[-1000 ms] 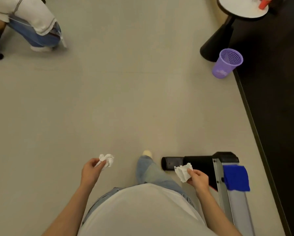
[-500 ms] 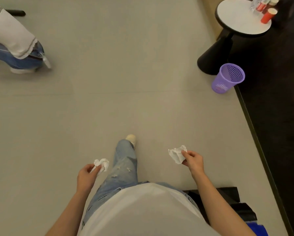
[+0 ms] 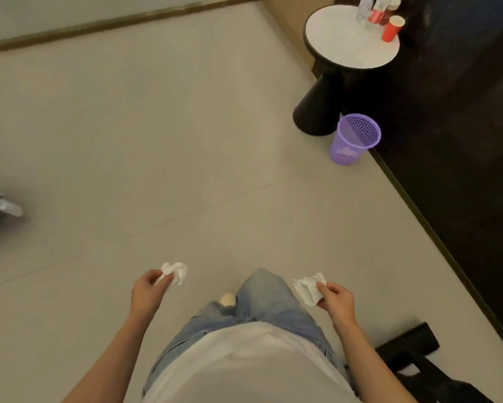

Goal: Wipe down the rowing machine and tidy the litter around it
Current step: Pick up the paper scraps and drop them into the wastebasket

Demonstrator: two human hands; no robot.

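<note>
Both hands pinching crumpled tissue, left hand (image 3: 147,292) w/ one wad (image 3: 175,271), right hand (image 3: 336,299) w/ the other (image 3: 308,287); purple bin (image 3: 353,139) sits on the floor ahead & to the right, well apart, right hand nearer, rower foot (image 3: 410,349) low right behind it.

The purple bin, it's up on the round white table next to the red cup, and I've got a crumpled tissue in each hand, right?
Not quite. The purple bin stands on the floor beside the round white table's black base, as the head view shows. The red cup is on the table, and each hand holds a crumpled tissue.
</note>
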